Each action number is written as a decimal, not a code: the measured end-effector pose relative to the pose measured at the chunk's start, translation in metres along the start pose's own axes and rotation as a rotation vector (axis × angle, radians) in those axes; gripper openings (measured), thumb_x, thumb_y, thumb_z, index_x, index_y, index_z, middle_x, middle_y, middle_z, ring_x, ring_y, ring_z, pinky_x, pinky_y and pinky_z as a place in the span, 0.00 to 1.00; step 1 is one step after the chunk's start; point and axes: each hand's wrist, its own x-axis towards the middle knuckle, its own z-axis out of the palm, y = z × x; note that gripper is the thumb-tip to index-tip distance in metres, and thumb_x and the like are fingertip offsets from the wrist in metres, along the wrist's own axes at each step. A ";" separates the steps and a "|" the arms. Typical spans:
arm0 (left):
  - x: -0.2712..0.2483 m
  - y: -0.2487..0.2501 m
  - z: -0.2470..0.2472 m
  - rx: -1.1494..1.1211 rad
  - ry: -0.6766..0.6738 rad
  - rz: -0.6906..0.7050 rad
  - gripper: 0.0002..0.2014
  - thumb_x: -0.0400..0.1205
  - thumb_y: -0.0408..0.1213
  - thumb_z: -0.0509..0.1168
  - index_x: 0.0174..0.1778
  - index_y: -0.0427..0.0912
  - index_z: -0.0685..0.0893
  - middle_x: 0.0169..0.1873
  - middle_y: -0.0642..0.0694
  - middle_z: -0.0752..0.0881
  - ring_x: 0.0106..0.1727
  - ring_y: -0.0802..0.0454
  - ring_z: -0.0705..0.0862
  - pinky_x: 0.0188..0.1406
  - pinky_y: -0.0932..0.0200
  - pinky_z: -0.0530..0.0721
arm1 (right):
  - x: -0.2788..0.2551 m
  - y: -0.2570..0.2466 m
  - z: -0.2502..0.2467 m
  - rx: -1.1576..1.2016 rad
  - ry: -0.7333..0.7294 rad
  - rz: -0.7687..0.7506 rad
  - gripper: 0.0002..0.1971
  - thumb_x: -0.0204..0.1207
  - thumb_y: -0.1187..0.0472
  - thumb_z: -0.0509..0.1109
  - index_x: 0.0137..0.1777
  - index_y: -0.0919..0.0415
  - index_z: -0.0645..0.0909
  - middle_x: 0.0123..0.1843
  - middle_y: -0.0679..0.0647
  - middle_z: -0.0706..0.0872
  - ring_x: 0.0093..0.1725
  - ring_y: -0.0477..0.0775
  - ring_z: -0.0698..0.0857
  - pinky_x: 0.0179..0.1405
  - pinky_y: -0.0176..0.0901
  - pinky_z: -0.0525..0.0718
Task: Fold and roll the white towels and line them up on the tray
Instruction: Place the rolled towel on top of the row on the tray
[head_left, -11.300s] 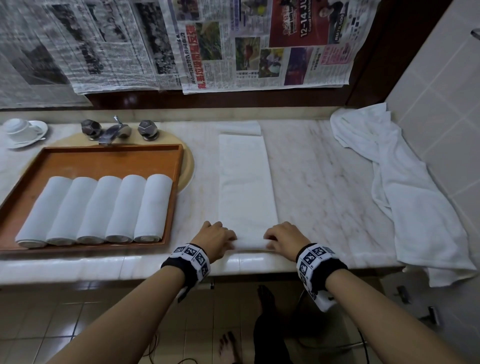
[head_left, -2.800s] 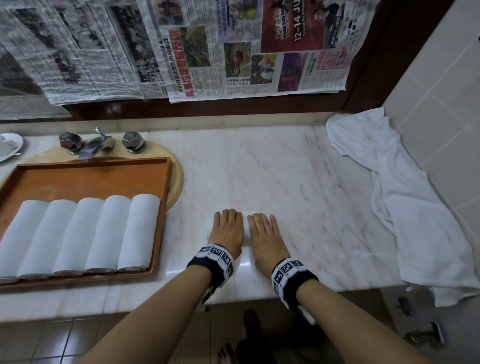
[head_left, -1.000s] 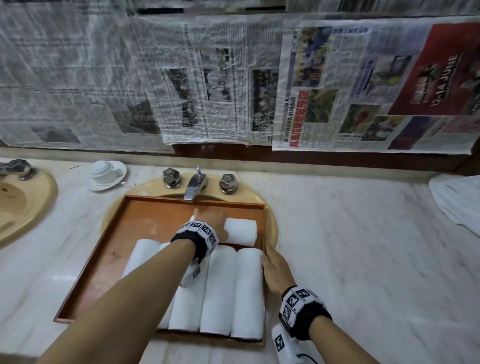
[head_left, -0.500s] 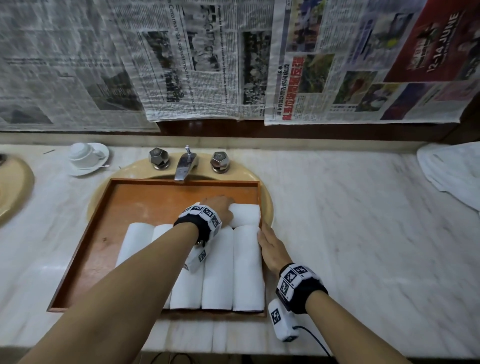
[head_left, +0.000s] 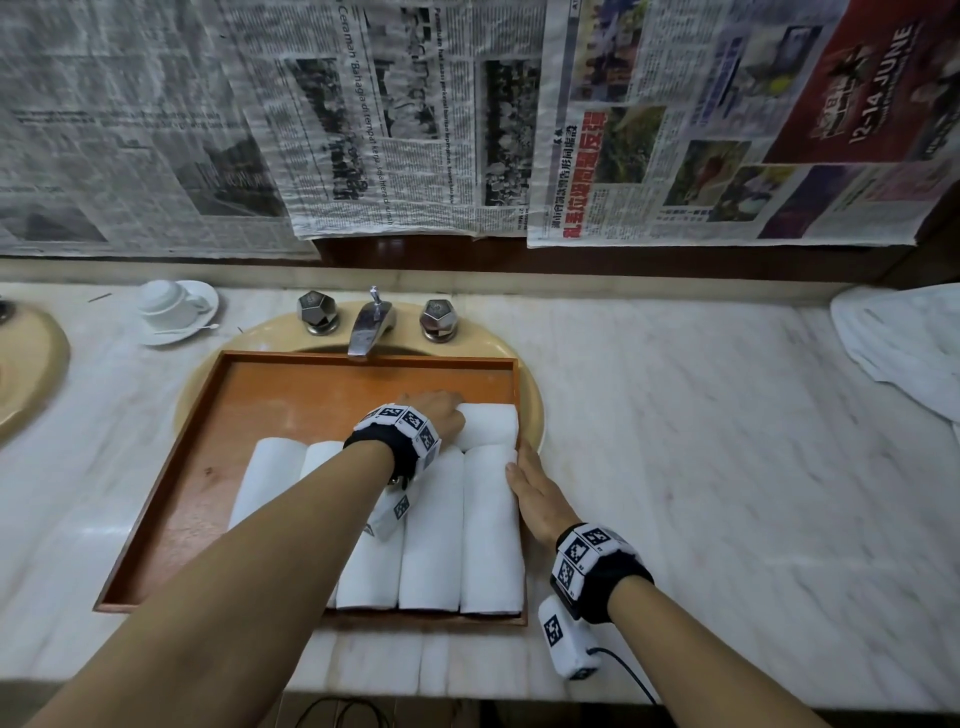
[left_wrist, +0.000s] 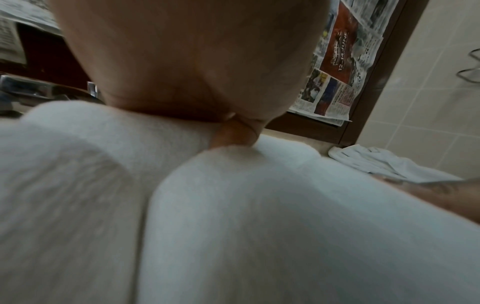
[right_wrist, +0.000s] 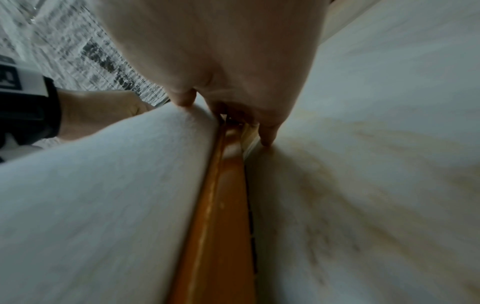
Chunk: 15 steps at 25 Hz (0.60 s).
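An orange wooden tray (head_left: 291, 395) lies over the basin and holds a row of several rolled white towels. One more rolled towel (head_left: 493, 425) lies crosswise behind the row, at the tray's right rim. My left hand (head_left: 436, 413) grips its left part, fingers curled over it; the left wrist view shows my palm (left_wrist: 187, 61) on this roll (left_wrist: 145, 127). My right hand (head_left: 524, 473) lies flat with straight fingers along the tray's right rim (right_wrist: 218, 205). It touches the side of the rightmost roll (head_left: 491, 525), which fills the left of the right wrist view (right_wrist: 103, 195).
A faucet (head_left: 371, 322) with two knobs overhangs the tray's back edge. A cup on a saucer (head_left: 171, 306) stands back left, beside a second basin (head_left: 26, 374). A loose white towel (head_left: 904, 353) lies far right on the marble counter (head_left: 727, 467). Newspapers (head_left: 415, 130) cover the wall.
The towel rolled on the counter now lies crosswise in the tray behind the row. Over the last second both hands stayed in place, and the roll sits against the row's ends.
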 end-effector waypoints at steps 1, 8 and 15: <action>0.000 -0.001 0.001 -0.019 0.003 0.001 0.20 0.80 0.35 0.52 0.66 0.45 0.79 0.59 0.40 0.85 0.58 0.38 0.81 0.63 0.43 0.76 | 0.000 -0.001 0.000 -0.004 -0.002 0.000 0.30 0.89 0.49 0.50 0.86 0.52 0.44 0.87 0.46 0.49 0.85 0.45 0.50 0.85 0.50 0.50; -0.008 0.010 0.001 -0.113 0.091 -0.083 0.22 0.82 0.35 0.53 0.72 0.40 0.77 0.68 0.35 0.81 0.63 0.39 0.79 0.66 0.48 0.76 | 0.000 -0.013 -0.008 -0.113 -0.036 0.029 0.29 0.88 0.50 0.51 0.86 0.56 0.50 0.86 0.50 0.57 0.84 0.52 0.59 0.83 0.47 0.56; -0.026 0.095 -0.020 -0.278 0.495 -0.095 0.16 0.77 0.33 0.60 0.56 0.43 0.89 0.53 0.41 0.89 0.54 0.39 0.86 0.55 0.48 0.86 | -0.012 -0.050 -0.097 -0.350 0.020 -0.016 0.23 0.86 0.60 0.58 0.81 0.62 0.66 0.80 0.60 0.70 0.78 0.59 0.69 0.75 0.43 0.65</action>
